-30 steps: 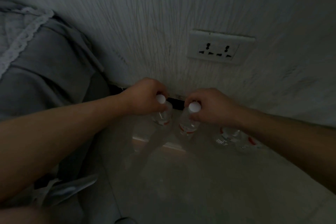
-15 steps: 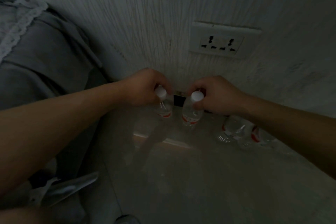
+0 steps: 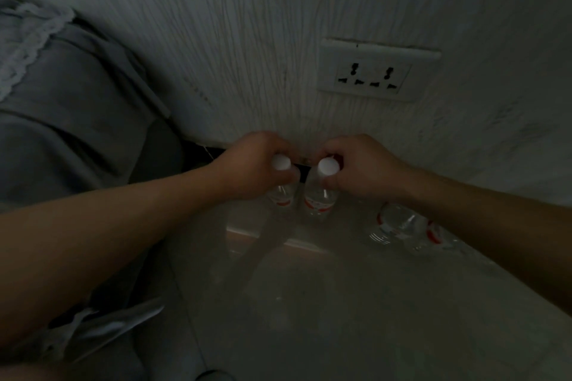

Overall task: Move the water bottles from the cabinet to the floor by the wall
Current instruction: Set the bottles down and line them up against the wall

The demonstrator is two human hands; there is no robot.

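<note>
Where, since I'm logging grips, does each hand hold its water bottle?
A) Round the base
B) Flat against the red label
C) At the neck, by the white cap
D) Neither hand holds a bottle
C: the left hand and right hand curl their fingers round the necks by the white caps, leaving the left bottle and right bottle bare below.

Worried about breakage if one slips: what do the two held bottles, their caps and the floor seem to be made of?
The left bottle and right bottle: probably thin clear plastic, glossy; see-through, with red label bands. The left cap and right cap: opaque white plastic, smooth. The floor: likely polished tile or stone, with a dull sheen, though the dim light leaves it open.
</note>
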